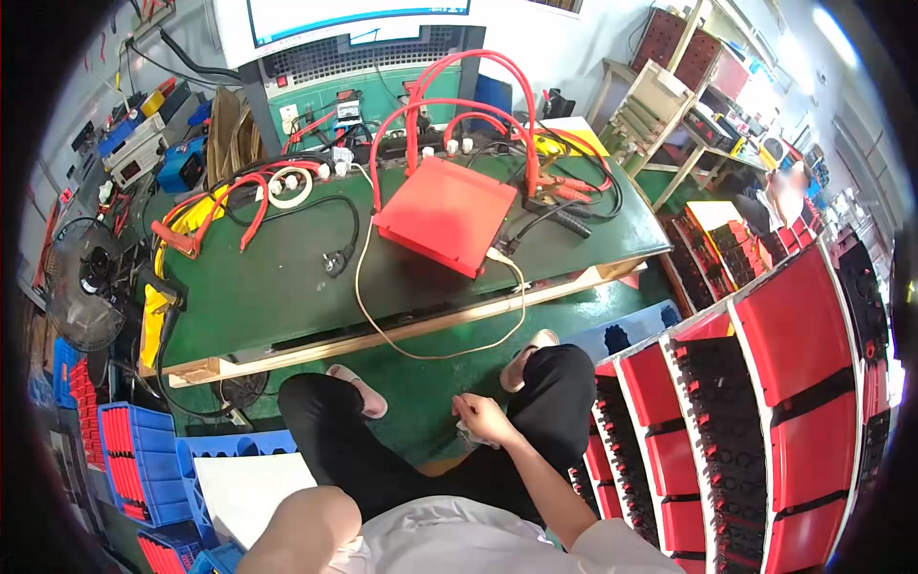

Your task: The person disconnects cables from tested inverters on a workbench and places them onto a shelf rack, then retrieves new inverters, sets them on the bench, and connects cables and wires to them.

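My right hand [483, 419] hangs over my lap between my knees, its fingers curled closed. Something pale and greyish [468, 442] shows just under the fingers; I cannot make out what it is. My left arm [304, 528] is bent at the lower left, and the hand itself is out of view. Ahead of me, a red box-shaped unit [445, 215] lies on the green workbench [287, 277], apart from my hand. Thick red cables [528, 105] loop up behind it, and a thin whitish cable [421, 356] sags from its front corner over the bench edge.
A monitor [354, 19] stands behind the bench. Black plug leads [337, 260] and red clamps [182, 239] lie on the bench's left. To my right are racks of red panels [798, 325]; to my left, blue crates [143, 459] and a fan [86, 282]. Another person [786, 196] sits far right.
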A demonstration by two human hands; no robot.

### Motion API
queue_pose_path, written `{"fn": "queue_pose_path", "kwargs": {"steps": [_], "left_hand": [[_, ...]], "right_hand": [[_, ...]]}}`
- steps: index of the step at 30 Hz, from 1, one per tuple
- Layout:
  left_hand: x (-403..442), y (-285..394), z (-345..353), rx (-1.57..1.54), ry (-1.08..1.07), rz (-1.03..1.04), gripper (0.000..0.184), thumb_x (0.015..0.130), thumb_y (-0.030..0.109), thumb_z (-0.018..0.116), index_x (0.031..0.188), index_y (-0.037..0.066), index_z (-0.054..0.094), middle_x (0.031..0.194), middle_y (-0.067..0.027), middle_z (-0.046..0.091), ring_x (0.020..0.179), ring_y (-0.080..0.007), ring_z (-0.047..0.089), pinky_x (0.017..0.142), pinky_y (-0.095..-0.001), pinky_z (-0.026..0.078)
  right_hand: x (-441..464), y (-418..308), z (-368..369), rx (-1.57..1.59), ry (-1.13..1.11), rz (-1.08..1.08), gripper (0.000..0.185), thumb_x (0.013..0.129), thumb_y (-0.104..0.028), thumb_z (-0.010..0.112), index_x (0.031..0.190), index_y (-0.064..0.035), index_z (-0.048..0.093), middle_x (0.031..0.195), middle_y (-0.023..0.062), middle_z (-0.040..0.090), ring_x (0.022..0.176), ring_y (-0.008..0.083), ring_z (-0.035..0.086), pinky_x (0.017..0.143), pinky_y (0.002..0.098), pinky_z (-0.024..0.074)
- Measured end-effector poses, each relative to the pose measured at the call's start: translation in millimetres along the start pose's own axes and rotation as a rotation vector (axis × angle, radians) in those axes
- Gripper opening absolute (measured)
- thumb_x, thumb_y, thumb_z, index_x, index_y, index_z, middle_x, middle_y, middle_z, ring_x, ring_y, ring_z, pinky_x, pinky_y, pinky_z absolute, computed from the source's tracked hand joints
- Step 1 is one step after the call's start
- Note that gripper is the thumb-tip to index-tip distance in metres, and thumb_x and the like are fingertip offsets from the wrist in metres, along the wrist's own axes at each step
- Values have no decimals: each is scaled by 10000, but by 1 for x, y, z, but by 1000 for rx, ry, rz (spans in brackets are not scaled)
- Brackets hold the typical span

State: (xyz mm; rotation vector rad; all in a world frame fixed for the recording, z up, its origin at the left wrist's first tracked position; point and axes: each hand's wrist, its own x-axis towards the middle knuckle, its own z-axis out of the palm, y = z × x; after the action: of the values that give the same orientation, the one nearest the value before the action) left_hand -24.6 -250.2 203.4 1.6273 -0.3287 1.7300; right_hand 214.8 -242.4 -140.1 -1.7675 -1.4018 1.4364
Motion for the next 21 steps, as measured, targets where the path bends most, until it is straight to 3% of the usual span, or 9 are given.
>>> {"fn": "queue_pose_path", "kwargs": {"steps": [2,5,8,21], "left_hand": [[1,-1,1,-3,-1,-1,457,927,33,570,1358,182,604,1277,115,668,1152,-92,545,925,-315,375],[1,-1,0,-15,3,3,457,930,30,566,1362,176,601,1275,112,670,1146,-92,546,918,-317,374],[1,-4,1,-18,2,3,458,933,26,561,1366,169,597,1272,109,673,1141,-93,547,910,-320,372],[4,0,3,-29,9,17,460,945,12,542,1384,141,581,1262,96,684,1116,-95,550,878,-332,365]], "right_hand": [[-6,-13,-4,1,-27,64,420,1047,-399,493,913,-30,642,647,122,652,491,220,647,491,368,494],[3,6,4,-7,39,-53,381,1041,-339,515,893,-25,675,623,129,624,552,223,620,565,372,485],[5,8,4,-27,21,-14,377,1038,-331,520,895,-21,679,646,150,640,593,251,644,596,378,496],[8,11,7,-92,-7,-9,390,1027,-353,518,905,-27,696,720,171,692,694,337,697,663,414,530]]}}
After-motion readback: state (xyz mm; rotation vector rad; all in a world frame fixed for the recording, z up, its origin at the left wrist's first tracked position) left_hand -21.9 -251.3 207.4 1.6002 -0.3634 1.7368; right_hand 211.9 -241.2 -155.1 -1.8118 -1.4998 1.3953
